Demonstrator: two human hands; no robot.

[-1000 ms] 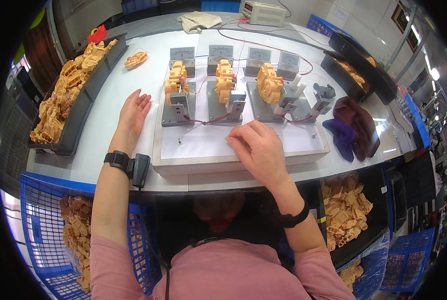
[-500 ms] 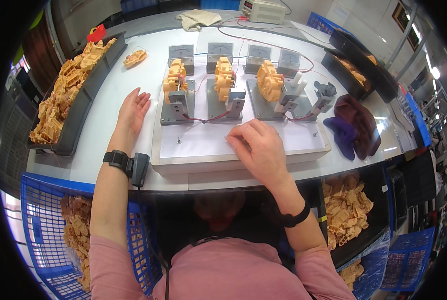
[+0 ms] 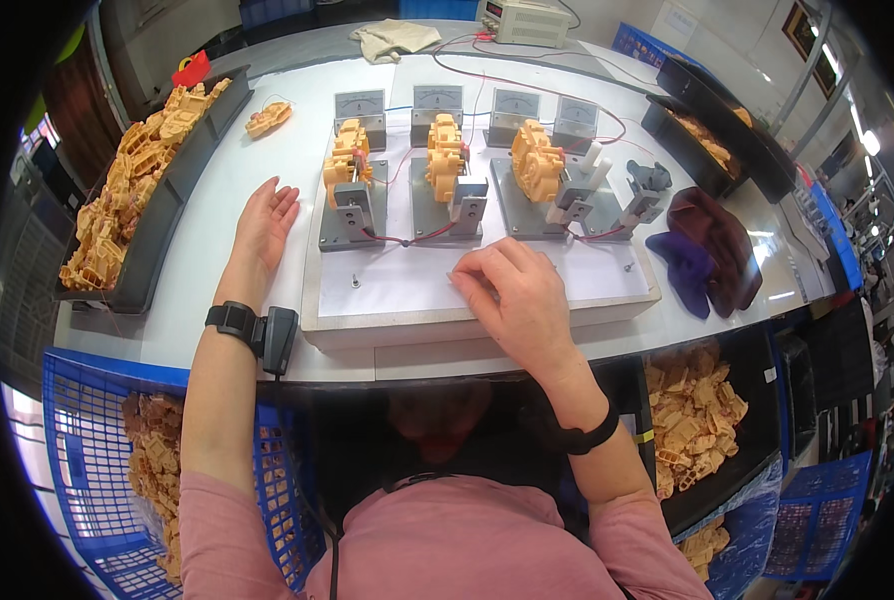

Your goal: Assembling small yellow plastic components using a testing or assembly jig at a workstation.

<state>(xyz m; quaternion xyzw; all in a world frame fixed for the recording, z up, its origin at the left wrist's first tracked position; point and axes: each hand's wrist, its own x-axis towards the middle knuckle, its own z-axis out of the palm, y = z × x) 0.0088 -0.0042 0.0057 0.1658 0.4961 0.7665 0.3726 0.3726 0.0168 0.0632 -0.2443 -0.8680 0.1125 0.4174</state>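
Observation:
My left hand lies on the white table left of the white board, fingers loosely stretched and nothing in them. Over the board's front part, my right hand is bent into a loose pinch, with no object visible at its fingertips. Beyond it, three yellow plastic gear assemblies sit in grey metal fixtures: a left one, a middle one and a right one. A further fixture at the right carries a dark grey part. Neither hand touches these fixtures.
Behind the fixtures stand several panel meters, joined by thin wires. A long black bin of yellow parts is at left, with one loose yellow assembly beside it. Dark cloths lie right. A blue basket stands below the table edge.

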